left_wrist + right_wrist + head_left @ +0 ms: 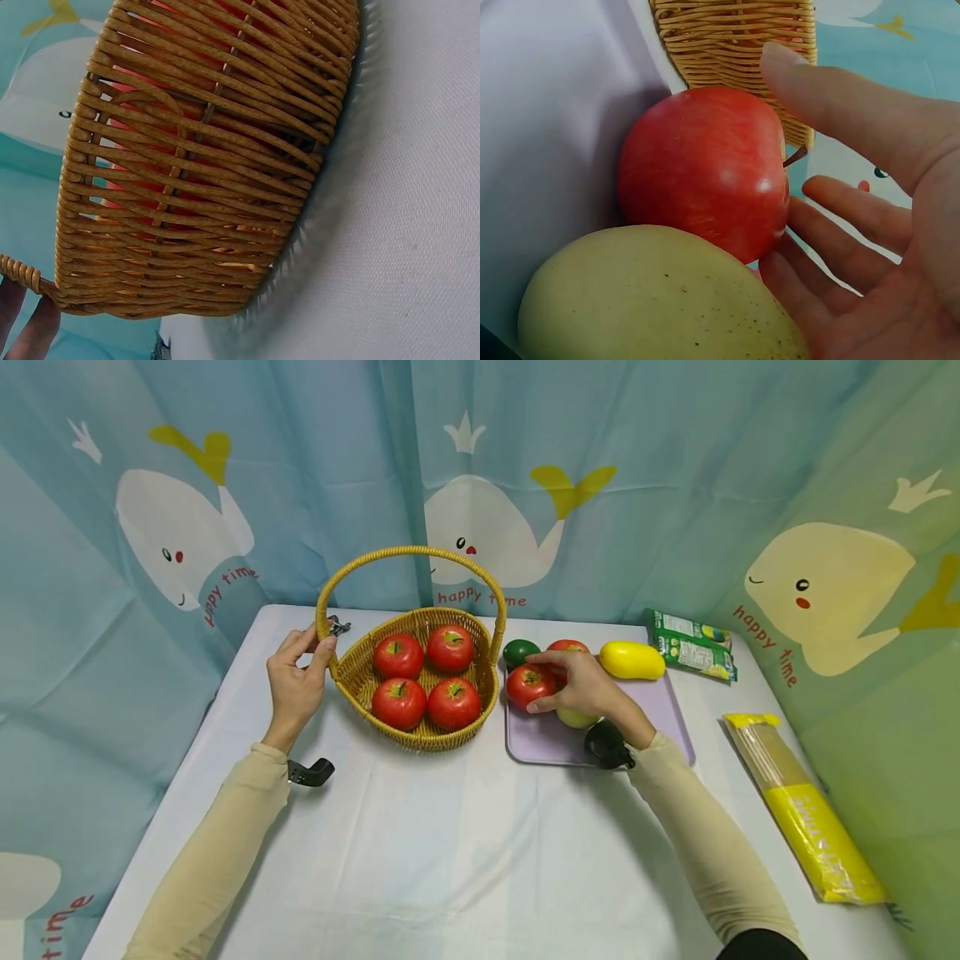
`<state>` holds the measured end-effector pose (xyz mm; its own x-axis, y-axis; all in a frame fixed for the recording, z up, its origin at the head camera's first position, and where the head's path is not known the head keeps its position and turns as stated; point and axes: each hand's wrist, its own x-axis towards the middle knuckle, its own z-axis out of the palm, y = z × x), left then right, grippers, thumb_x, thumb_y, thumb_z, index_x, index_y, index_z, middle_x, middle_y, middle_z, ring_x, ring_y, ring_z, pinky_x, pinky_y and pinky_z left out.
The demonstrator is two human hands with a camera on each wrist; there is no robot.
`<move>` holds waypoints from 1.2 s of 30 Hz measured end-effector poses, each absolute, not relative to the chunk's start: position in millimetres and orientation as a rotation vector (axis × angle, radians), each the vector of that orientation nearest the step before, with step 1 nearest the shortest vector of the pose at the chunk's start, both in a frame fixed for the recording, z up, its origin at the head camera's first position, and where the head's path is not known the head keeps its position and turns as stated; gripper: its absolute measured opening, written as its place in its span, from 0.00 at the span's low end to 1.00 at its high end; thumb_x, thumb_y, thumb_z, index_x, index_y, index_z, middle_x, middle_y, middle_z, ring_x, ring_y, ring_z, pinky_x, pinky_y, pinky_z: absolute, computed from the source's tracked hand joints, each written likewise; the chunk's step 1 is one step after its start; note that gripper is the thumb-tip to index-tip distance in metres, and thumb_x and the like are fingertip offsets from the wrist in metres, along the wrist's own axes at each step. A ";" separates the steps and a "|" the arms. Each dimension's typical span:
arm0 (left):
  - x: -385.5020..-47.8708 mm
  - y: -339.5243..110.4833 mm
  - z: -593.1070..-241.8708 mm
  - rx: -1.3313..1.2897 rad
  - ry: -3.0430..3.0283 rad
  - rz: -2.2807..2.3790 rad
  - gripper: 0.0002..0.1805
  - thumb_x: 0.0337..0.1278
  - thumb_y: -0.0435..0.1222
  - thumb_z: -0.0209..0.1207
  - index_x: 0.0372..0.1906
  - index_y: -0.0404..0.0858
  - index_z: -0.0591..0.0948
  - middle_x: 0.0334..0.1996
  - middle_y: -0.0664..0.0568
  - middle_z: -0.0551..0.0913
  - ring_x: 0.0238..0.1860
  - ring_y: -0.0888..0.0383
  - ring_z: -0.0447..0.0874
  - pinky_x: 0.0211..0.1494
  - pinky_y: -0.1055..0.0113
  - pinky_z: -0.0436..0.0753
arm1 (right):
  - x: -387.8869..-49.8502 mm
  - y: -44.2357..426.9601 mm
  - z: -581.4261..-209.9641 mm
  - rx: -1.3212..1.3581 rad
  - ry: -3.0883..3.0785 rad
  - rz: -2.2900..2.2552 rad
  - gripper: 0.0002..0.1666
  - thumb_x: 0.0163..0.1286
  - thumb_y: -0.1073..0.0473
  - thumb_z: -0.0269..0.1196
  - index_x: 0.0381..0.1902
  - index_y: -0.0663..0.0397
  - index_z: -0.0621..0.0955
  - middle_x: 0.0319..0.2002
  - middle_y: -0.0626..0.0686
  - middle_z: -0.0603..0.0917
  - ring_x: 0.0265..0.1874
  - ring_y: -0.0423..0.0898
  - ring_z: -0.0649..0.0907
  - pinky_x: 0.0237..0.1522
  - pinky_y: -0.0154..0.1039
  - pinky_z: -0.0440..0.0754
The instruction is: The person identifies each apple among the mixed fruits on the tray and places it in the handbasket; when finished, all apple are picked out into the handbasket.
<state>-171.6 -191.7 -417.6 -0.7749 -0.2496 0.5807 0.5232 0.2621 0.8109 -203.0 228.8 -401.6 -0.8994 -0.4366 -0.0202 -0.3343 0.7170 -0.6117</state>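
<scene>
My left hand (295, 689) grips the left base of the arched handle of a golden wicker basket (425, 742). Several red apples (399, 703) lie inside it; the left wrist view shows fingertips (37, 330) against the handle. My right hand (583, 683) reaches over a red apple (528, 687) on the lilac tray (540, 752). In the right wrist view its fingers spread beside that apple, with the thumb (817, 90) standing apart from it. A pale yellow-green, mango-like fruit (652, 300) lies against the apple.
Also on the tray are a dark green oval fruit (519, 652), another red apple (567, 646) and a yellow oblong fruit (632, 660). Green snack packets (693, 647) lie at the back right, and a long yellow noodle-like packet (806, 814) along the right edge. Printed curtains surround the white table.
</scene>
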 end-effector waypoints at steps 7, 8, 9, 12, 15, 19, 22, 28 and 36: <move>-171.8 -190.5 -415.2 -0.232 -1.908 -1.565 0.15 0.69 0.22 0.63 0.57 0.22 0.85 0.34 0.54 0.80 0.38 0.69 0.79 0.35 0.87 0.81 | -206.2 227.4 -400.7 -0.582 2.793 -0.845 0.49 0.53 0.53 0.86 0.71 0.60 0.80 0.64 0.64 0.83 0.63 0.62 0.79 0.73 0.61 0.76; -172.0 -190.4 -415.4 -0.232 -1.908 -1.564 0.15 0.69 0.22 0.63 0.57 0.22 0.85 0.34 0.55 0.80 0.38 0.69 0.79 0.35 0.87 0.81 | -206.7 227.8 -401.1 -0.582 2.798 -0.833 0.49 0.53 0.53 0.86 0.71 0.60 0.80 0.64 0.64 0.83 0.63 0.62 0.79 0.72 0.61 0.76; -172.2 -190.3 -415.5 -0.233 -1.909 -1.563 0.15 0.69 0.22 0.63 0.57 0.22 0.85 0.34 0.54 0.80 0.38 0.69 0.79 0.35 0.87 0.81 | -207.2 228.0 -401.1 -0.581 2.803 -0.827 0.49 0.52 0.53 0.86 0.71 0.59 0.80 0.63 0.64 0.83 0.63 0.62 0.79 0.72 0.61 0.76; -171.8 -189.7 -415.0 -0.235 -1.915 -1.555 0.15 0.69 0.22 0.63 0.57 0.22 0.85 0.35 0.54 0.80 0.38 0.69 0.79 0.35 0.87 0.81 | -208.7 228.2 -401.8 -0.583 2.811 -0.810 0.50 0.52 0.52 0.86 0.71 0.59 0.80 0.62 0.64 0.83 0.62 0.62 0.80 0.71 0.61 0.76; -171.2 -189.9 -415.4 -0.239 -1.914 -1.553 0.15 0.69 0.22 0.63 0.57 0.23 0.85 0.35 0.53 0.80 0.38 0.70 0.79 0.36 0.87 0.82 | -209.8 227.9 -402.8 -0.586 2.808 -0.794 0.50 0.51 0.52 0.86 0.71 0.60 0.80 0.63 0.65 0.83 0.62 0.62 0.80 0.71 0.61 0.76; -171.0 -190.4 -416.4 -0.241 -1.911 -1.554 0.15 0.69 0.22 0.63 0.57 0.23 0.85 0.35 0.54 0.80 0.38 0.70 0.79 0.36 0.86 0.82 | -211.0 227.5 -403.8 -0.603 2.810 -0.767 0.51 0.51 0.52 0.86 0.70 0.61 0.79 0.63 0.65 0.83 0.62 0.62 0.80 0.72 0.61 0.77; -171.2 -190.5 -416.9 -0.249 -1.907 -1.562 0.15 0.70 0.22 0.62 0.58 0.23 0.85 0.35 0.55 0.80 0.38 0.70 0.79 0.37 0.86 0.82 | -211.0 227.3 -404.2 -0.627 2.816 -0.742 0.50 0.51 0.52 0.86 0.70 0.62 0.80 0.62 0.65 0.83 0.61 0.62 0.80 0.71 0.61 0.77; -170.9 -190.8 -418.0 -0.249 -1.909 -1.564 0.15 0.70 0.22 0.62 0.58 0.22 0.85 0.35 0.56 0.79 0.38 0.71 0.79 0.38 0.87 0.83 | -209.9 225.8 -404.5 -0.661 2.800 -0.725 0.48 0.51 0.52 0.86 0.68 0.63 0.81 0.62 0.65 0.84 0.62 0.62 0.81 0.72 0.61 0.77; -172.5 -191.3 -419.1 -0.256 -1.898 -1.574 0.15 0.70 0.23 0.63 0.58 0.23 0.85 0.35 0.57 0.80 0.38 0.71 0.78 0.37 0.86 0.82 | -209.4 222.3 -405.4 -0.660 2.806 -0.707 0.51 0.49 0.49 0.88 0.68 0.62 0.81 0.60 0.63 0.85 0.59 0.61 0.82 0.70 0.61 0.78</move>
<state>-172.5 -191.3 -419.1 -0.7694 -0.2491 0.5882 0.5318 0.2603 0.8059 -209.4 222.3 -405.4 -0.8868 -0.4584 -0.0582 -0.3762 0.7894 -0.4852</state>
